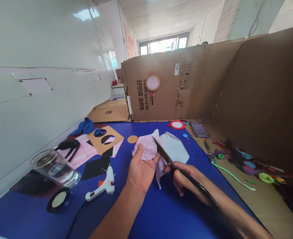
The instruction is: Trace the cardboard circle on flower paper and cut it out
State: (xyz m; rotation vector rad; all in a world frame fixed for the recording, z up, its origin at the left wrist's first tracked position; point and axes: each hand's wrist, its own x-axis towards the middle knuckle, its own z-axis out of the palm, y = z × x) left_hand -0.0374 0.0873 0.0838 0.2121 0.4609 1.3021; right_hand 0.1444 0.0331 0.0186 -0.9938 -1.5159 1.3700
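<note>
My left hand [143, 169] is closed on a pale pink piece of fabric [146, 147] with purple curved lines, the thumb lying on top. Closed around a pair of black scissors [170, 162] is my right hand [183, 176]. The scissor blades point up and left and lie across the fabric's right side. From the fabric hangs a loose strip [159, 177] of the same pattern. Just behind the scissors, a larger whitish fabric piece [176, 149] with a red edge lies on the blue table. A small brown disc [132, 139] lies left of the held fabric.
To the left are a white glue gun [104, 184], a glass jar [56, 169] with clear liquid, its black lid [58, 200] and cardboard with round holes [106, 139]. A round ornament [153, 82] hangs on the cardboard wall [166, 106]. Coloured cords [233, 176] lie right.
</note>
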